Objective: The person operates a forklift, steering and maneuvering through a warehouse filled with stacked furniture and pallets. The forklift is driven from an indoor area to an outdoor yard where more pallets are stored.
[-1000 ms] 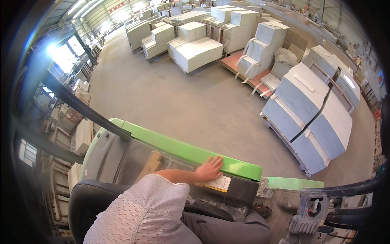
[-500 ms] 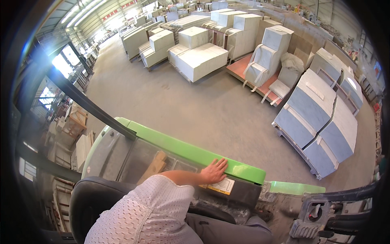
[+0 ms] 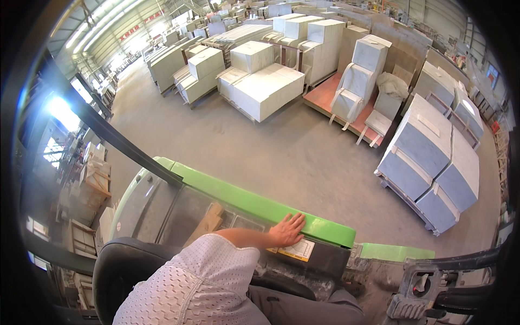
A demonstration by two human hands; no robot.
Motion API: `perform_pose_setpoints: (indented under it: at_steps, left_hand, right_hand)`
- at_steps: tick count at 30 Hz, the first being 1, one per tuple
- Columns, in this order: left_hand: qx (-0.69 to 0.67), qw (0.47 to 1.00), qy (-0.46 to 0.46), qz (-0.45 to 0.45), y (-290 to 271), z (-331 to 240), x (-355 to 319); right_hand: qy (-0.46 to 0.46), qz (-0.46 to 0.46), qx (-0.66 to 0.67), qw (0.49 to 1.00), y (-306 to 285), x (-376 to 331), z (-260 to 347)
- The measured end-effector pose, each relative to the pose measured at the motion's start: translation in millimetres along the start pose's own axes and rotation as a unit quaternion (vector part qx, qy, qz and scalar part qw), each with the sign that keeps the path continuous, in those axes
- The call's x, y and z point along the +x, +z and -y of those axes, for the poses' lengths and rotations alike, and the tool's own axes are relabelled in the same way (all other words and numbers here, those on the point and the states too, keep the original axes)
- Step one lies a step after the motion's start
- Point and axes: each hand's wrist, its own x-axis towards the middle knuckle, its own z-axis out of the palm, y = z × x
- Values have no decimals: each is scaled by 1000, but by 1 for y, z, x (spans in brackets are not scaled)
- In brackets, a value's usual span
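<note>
My left hand point(image 3: 287, 231) lies with fingers spread on the green side cover point(image 3: 244, 202) of a vehicle I sit in, probably a forklift. The hand is open and rests near the front end of that cover. Below it, a label point(image 3: 298, 250) with a yellow strip is stuck on the dark side panel. A short piece of wood point(image 3: 207, 223) lies on the panel behind my forearm. The black seat back point(image 3: 122, 271) stands behind my shoulder in its light perforated sleeve. My right hand is out of view.
Marble blocks on pallets point(image 3: 265, 89) line the hall's far side. Strapped stone pieces stand on a red platform point(image 3: 319, 97). Blue-grey wrapped slab bundles point(image 3: 417, 146) stand at the right. A dark cab post point(image 3: 124, 144) slants across the left; a dusty step point(image 3: 379, 268) sits at lower right.
The view has shifted: the stone blocks at the left and middle sit slightly lower and further left, the right bundles slightly further right. My left hand stays on the green cover.
</note>
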Motion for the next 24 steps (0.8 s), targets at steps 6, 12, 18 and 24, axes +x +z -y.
perform_pose_setpoints:
  at_steps: [6, 12, 18, 24]
  left_hand:
    - [18, 999, 32, 2, 1, 42, -2]
    - [-12, 999, 52, 0, 7, 87, -2]
    - [-2, 998, 60, 11, 8, 137, 0]
    - [-5, 996, 87, 8, 7, 184, 3]
  right_hand:
    - [20, -19, -25, 999, 26, -7, 51]
    - [34, -33, -49, 998, 49, -10, 99]
    - [50, -47, -75, 995, 71, -14, 146]
    - [62, -59, -110, 990, 86, -16, 192]
